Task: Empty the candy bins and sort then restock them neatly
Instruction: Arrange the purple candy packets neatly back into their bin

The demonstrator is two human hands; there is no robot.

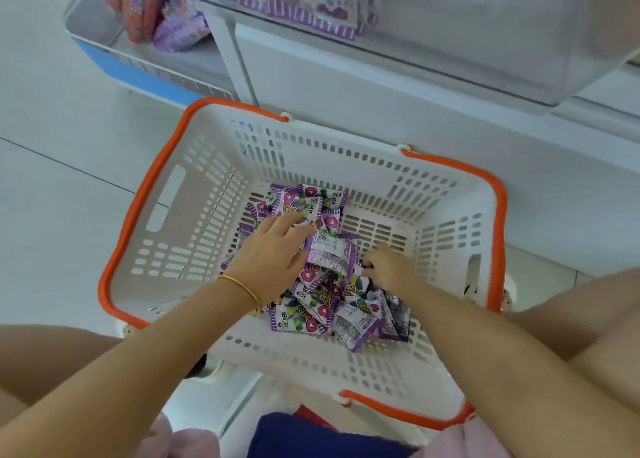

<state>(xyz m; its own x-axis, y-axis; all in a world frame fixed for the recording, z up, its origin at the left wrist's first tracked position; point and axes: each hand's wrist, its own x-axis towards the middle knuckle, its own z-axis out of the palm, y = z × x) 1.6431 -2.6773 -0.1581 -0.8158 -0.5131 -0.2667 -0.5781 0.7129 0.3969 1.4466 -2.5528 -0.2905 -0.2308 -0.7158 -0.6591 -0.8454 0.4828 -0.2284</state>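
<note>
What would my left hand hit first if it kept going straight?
More candy packets: the left hand points into the pile in the basket, fingertips seemingly touching them.
</note>
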